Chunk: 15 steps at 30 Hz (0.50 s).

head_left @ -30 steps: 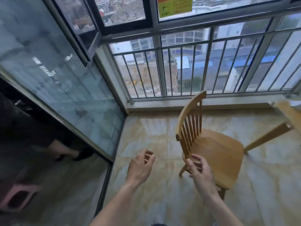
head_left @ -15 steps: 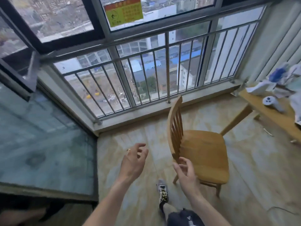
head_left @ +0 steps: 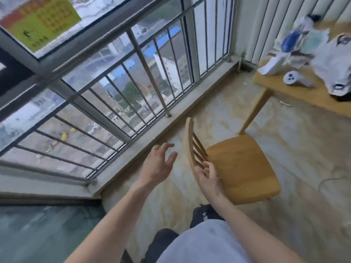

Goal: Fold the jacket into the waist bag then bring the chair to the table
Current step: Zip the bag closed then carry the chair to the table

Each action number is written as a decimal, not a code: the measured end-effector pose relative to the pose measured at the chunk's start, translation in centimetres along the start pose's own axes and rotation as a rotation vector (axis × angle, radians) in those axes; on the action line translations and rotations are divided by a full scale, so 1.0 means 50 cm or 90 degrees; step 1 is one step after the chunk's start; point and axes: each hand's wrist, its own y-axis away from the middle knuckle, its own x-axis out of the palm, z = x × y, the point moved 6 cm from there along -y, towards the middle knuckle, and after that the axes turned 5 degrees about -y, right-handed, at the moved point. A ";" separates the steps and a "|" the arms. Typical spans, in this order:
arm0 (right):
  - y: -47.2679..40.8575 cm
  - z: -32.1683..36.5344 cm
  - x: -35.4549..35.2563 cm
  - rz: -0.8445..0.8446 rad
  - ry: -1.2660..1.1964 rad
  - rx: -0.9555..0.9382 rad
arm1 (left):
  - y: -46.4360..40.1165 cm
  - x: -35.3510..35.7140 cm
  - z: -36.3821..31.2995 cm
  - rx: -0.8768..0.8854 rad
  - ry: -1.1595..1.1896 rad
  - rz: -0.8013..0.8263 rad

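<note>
A wooden spindle-back chair (head_left: 241, 164) stands on the tiled floor, its seat facing the table. My right hand (head_left: 209, 177) is at the lower end of the backrest rail, fingers apart and touching the spindles, with no closed grip. Left of the backrest, my left hand (head_left: 159, 164) hovers open with fingers spread, a ring on one finger. The wooden table (head_left: 296, 92) is at the upper right, and a light grey garment (head_left: 334, 67) with a dark edge lies on it. A blue and white item (head_left: 292, 38) rests behind it. Blur hides which piece is the waist bag.
A white handheld controller (head_left: 296, 79) lies on the table. The window railing (head_left: 152, 76) and sill run along the left and far side. A glass panel (head_left: 43, 230) stands at the lower left. A thin cable (head_left: 330, 183) curls on the floor right of the chair.
The view has swung right and closer to the chair. My right hand has reached the backrest and touches its spindles. My left hand has moved nearer the chair, still open.
</note>
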 end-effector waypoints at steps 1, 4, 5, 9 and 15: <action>-0.013 0.011 0.006 -0.008 -0.010 -0.001 | -0.032 0.005 -0.006 0.022 -0.010 0.015; -0.057 0.028 0.018 -0.062 -0.024 0.028 | -0.135 0.034 -0.030 0.100 -0.040 0.068; -0.069 0.027 0.021 -0.084 -0.026 0.046 | -0.165 0.046 -0.040 0.134 -0.054 0.081; -0.104 0.007 0.035 -0.198 -0.015 0.106 | -0.256 0.098 -0.087 0.306 -0.108 0.111; -0.101 0.003 0.102 -0.385 0.148 0.209 | -0.334 0.153 -0.085 0.551 -0.295 0.225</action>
